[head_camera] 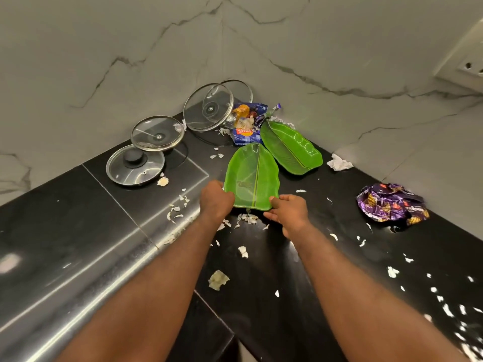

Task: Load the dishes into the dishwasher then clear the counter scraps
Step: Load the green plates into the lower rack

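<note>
Counter [78,231]: black, glossy. Dishwasher not in view, so carry route can't be judged.
Scraps [218,279]: pale peel bits all over near side & to the right, some directly under the wrists. Risk: forearms passing low could sweep bits off the front edge onto the floor.
Left hand [217,198]: on left rim of near plate, fingers curled over the edge, gripping it.
Right hand [290,212]: at right-front rim, thumb on top, fingers under, pinching the plate.
Near plate [252,176]: green, leaf-shaped, btw both hands. Flat on counter or just lifting, can't tell. Dark smear mid-plate. Risk: edge-only hold on a thin shiny rim, so it could slip or tip & drop residue back on the counter.
Purple wrapper [392,205]: crumpled, well right of hands; no trouble for now.
Far plate [291,148]: same kind, just behind near plate, tips v. close. Risk: dragging instead of lifting may shove it.
Blue wrapper [247,126]: against far plate's back end, more peel on it. Risk: a nudge spreads the mess.
Flat lids [134,164]: two glass ones at left, overlapping.
Leaning lids [208,107]: two propped in the corner vs the wall. Risk: a knock via plate or wrapper may make them slide & crack. Loading prob. barely begun.
</note>
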